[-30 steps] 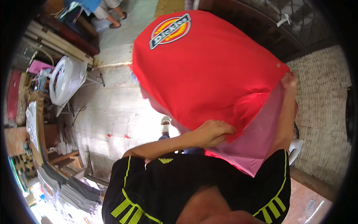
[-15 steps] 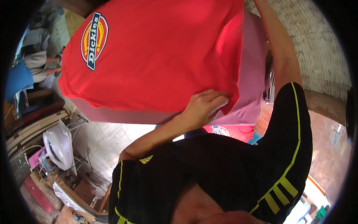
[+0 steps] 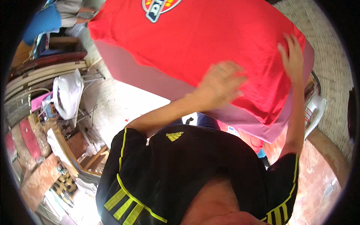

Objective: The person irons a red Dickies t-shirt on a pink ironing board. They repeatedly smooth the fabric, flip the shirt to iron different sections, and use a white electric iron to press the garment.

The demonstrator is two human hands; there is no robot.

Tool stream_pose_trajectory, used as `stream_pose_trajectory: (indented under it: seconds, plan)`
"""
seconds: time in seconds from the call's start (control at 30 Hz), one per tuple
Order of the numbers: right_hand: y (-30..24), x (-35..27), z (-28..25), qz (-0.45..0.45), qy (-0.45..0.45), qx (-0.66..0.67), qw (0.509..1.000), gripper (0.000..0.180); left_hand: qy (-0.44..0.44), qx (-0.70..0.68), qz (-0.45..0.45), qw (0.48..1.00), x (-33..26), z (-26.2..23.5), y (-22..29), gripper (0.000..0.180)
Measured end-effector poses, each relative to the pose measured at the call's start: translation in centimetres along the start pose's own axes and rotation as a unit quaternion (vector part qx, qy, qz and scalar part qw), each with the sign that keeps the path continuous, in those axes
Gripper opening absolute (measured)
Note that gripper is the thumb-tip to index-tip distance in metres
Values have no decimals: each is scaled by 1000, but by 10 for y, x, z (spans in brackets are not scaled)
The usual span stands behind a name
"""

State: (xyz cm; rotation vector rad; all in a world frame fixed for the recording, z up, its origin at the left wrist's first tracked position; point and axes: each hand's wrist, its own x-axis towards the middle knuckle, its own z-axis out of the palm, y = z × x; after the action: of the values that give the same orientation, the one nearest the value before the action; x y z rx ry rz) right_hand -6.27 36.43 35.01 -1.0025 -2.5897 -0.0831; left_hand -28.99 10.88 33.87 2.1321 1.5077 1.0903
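A red shirt (image 3: 210,37) with a printed badge (image 3: 157,8) lies spread over a board covered in mauve cloth (image 3: 135,75). The top of the shirt runs out of view. My left hand (image 3: 221,82) is over the shirt's near part, blurred by motion, with its fingers apart and nothing in them. Near the shirt's right edge, my right hand (image 3: 293,58) rests on the fabric with fingers stretched out. Beside my right forearm stands a white clothes iron (image 3: 315,111) with red stripes, partly hidden by the arm.
Below the board's near edge hangs or lies more red printed cloth (image 3: 240,132). A white plastic bag (image 3: 68,93) sits on a stand at the left, near stacked boards (image 3: 45,75). Another person in blue (image 3: 43,22) is at the upper left. A woven wall (image 3: 330,56) rises at the right.
The view has turned, and the shirt appears shifted right. My left hand has come off the fabric. My right hand has come back from beyond the top edge onto the shirt.
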Motion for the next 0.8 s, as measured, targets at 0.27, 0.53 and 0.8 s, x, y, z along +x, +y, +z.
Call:
stream_pose_trajectory:
  seconds: [0.27,0.53,0.8]
  plan:
    - [-82,-162,-25,198,56,-21,978,48,5,194,-126,973,-111,-86,-43,57]
    - [-86,-228,-5,384,193,24,902,27,208,204,-179,940,-138,-132,-103,39]
    - [-92,-228,-16,474,313,223,792,21,242,-35,-219,944,-110,-132,-112,28]
